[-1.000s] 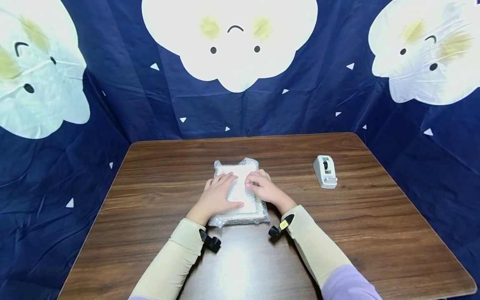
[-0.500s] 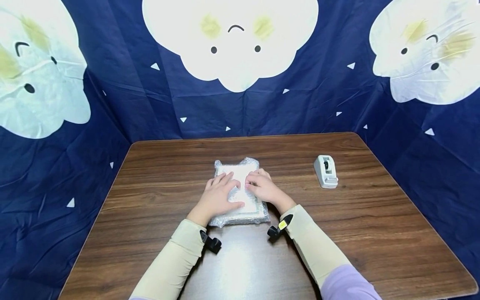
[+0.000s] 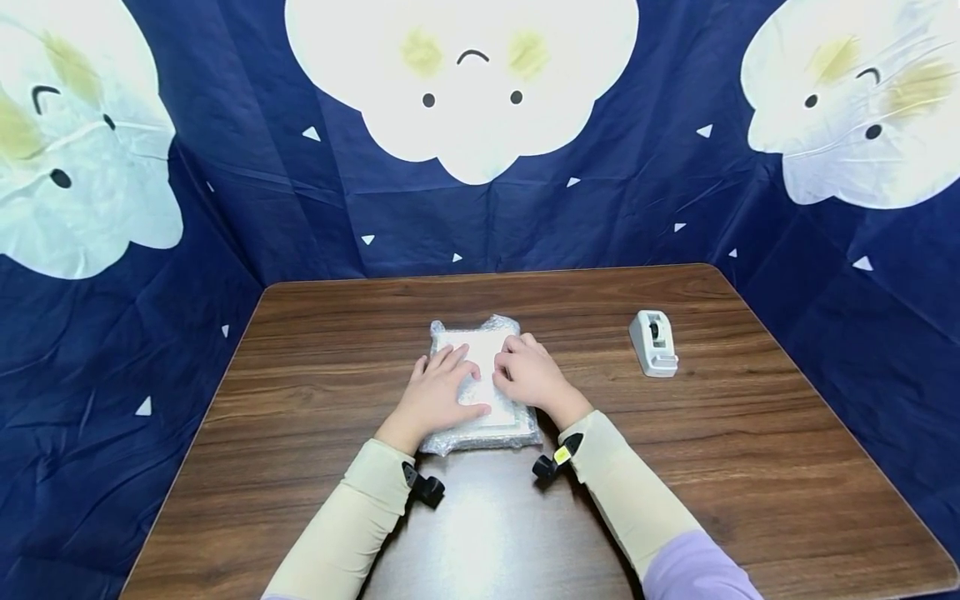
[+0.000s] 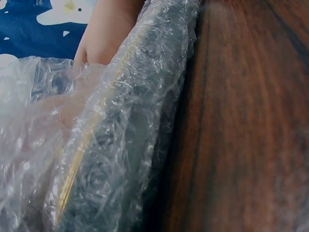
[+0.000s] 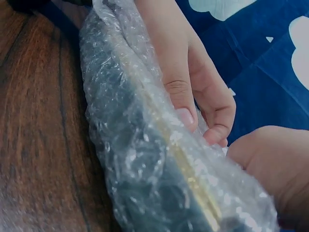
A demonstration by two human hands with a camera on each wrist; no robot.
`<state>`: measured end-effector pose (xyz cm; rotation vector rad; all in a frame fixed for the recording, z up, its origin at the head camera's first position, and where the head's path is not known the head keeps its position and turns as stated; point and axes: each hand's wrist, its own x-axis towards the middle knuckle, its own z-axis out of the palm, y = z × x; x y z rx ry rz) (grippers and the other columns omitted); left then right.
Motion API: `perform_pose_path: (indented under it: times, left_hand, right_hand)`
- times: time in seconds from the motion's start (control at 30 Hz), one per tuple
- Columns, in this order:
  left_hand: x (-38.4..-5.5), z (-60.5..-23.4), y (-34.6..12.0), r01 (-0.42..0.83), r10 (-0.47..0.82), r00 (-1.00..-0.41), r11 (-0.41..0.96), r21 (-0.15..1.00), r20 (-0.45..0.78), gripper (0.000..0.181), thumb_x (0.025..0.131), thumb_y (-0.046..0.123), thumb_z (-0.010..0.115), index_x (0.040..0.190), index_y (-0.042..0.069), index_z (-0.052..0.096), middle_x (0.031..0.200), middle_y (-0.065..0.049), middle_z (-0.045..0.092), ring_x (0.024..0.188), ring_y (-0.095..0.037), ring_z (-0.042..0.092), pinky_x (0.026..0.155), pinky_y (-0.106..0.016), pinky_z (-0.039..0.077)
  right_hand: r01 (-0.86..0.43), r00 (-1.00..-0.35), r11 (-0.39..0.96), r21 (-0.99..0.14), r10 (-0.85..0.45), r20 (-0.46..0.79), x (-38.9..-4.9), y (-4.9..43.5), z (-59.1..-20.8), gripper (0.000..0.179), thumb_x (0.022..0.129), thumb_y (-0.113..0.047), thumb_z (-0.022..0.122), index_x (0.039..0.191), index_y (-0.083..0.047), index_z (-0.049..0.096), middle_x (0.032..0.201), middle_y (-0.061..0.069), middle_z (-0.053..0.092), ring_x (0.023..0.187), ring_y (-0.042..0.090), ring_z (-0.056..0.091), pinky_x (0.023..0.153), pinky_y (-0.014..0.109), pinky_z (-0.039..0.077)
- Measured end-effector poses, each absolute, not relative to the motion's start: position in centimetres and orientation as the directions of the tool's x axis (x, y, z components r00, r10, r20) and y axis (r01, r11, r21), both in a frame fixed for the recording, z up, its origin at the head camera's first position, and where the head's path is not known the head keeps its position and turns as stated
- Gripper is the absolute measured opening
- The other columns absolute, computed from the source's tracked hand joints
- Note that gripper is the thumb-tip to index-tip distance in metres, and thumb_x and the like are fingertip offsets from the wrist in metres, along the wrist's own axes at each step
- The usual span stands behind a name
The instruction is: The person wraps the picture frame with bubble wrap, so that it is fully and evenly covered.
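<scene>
A flat rectangular package in clear bubble wrap (image 3: pixel 498 437) lies mid-table, with a white face and, in both wrist views, a gold edge (image 5: pixel 195 183) showing through the wrap (image 4: pixel 140 121). My left hand (image 3: pixel 435 396) rests on its left part, fingers spread, index finger bent and thumb stretched rightward. On the right side, my right hand (image 3: pixel 534 375) touches the package with bent fingers. Its fingertips face down, so whether they pinch the wrap cannot be seen. The right wrist view shows the left hand (image 5: pixel 178 67) with thumb and index finger near the wrap's top, facing the right hand (image 5: pixel 275 150).
A white tape dispenser (image 3: pixel 654 343) stands at the right of the brown wooden table (image 3: pixel 315 367). Dark blue cloth (image 3: pixel 420 225) with white cloud shapes hangs behind the table and along both sides.
The left index finger has bent inward from lying straight. My right hand has shifted slightly and its fingers have turned further down. The package and the tape dispenser stay in place.
</scene>
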<state>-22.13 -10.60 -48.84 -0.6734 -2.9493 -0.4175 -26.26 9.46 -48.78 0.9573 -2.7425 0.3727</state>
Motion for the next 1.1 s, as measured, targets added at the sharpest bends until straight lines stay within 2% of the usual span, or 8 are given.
perform_pose_path:
  times: [0.23,0.4,0.47,0.6,0.73,0.93,1.1]
  left_hand:
    - [-21.9,-49.2,-10.6,0.433,0.409,-0.901,0.867,0.247,0.143,0.051,0.069,0.073,0.054,0.101,0.033,0.053,0.146,-0.003,0.031,0.133,-0.030,0.023,0.099,-0.063,0.019]
    - [-21.7,-49.4,-10.5,0.415,0.398,-0.910,0.875,0.248,0.118,0.049,0.070,0.073,0.053,0.102,0.035,0.052,0.148,0.000,0.028,0.135,-0.026,0.020,0.101,-0.061,0.017]
    - [-21.7,-49.4,-10.5,0.412,0.396,-0.911,0.876,0.253,0.113,0.048,0.071,0.072,0.053,0.102,0.036,0.052,0.148,0.000,0.027,0.136,-0.026,0.019,0.101,-0.061,0.016]
    - [-21.7,-49.6,-10.5,0.408,0.391,-0.913,0.877,0.253,0.116,0.048,0.071,0.072,0.054,0.102,0.036,0.052,0.148,-0.001,0.028,0.135,-0.027,0.019,0.101,-0.061,0.017]
    - [-21.7,-49.8,-10.7,0.406,0.387,-0.914,0.879,0.248,0.125,0.049,0.070,0.072,0.054,0.102,0.035,0.053,0.147,-0.001,0.029,0.135,-0.027,0.021,0.100,-0.061,0.019]
    - [-21.5,-50.2,-10.9,0.403,0.379,-0.915,0.875,0.268,0.138,0.050,0.069,0.073,0.054,0.100,0.034,0.053,0.147,-0.001,0.030,0.134,-0.028,0.022,0.100,-0.059,0.021]
    - [-21.5,-50.8,-10.8,0.386,0.360,-0.922,0.874,0.295,0.140,0.051,0.066,0.074,0.057,0.090,0.030,0.050,0.147,0.001,0.031,0.134,-0.026,0.023,0.101,-0.056,0.021]
  right_hand:
    - [-0.477,-0.874,0.877,-0.060,-0.466,0.136,-25.3,9.2,-48.1,0.032,0.081,-0.046,0.054,0.056,-0.028,0.048,0.084,-0.005,0.041,0.082,0.019,0.034,0.071,0.034,0.032]
    - [-0.415,-0.908,0.909,-0.039,-0.412,0.076,-25.2,9.3,-48.1,0.036,0.080,-0.056,0.053,0.057,-0.028,0.051,0.089,-0.004,0.044,0.088,0.022,0.035,0.078,0.039,0.034]
    - [-0.392,-0.919,0.919,-0.045,-0.389,0.064,-25.4,9.6,-48.2,0.040,0.079,-0.060,0.054,0.056,-0.028,0.051,0.086,-0.004,0.044,0.086,0.022,0.035,0.077,0.040,0.033]
    - [-0.383,-0.924,0.913,-0.139,-0.381,0.045,-25.9,10.4,-48.6,0.045,0.077,-0.062,0.057,0.054,-0.024,0.047,0.075,-0.004,0.042,0.078,0.021,0.036,0.065,0.036,0.034]
    - [-0.431,-0.898,0.853,-0.296,-0.439,0.043,-26.3,10.9,-48.9,0.045,0.078,-0.051,0.062,0.055,-0.019,0.042,0.071,-0.001,0.041,0.071,0.021,0.038,0.057,0.032,0.032]
    - [-0.486,-0.860,0.775,-0.403,-0.505,0.066,-26.6,11.5,-49.6,0.038,0.078,-0.038,0.063,0.057,-0.019,0.037,0.070,-0.001,0.039,0.071,0.021,0.038,0.061,0.031,0.029]
    - [-0.486,-0.853,0.736,-0.470,-0.517,0.074,-26.7,12.4,-50.5,0.029,0.074,-0.028,0.059,0.059,-0.018,0.036,0.070,-0.002,0.038,0.073,0.021,0.036,0.063,0.031,0.027]
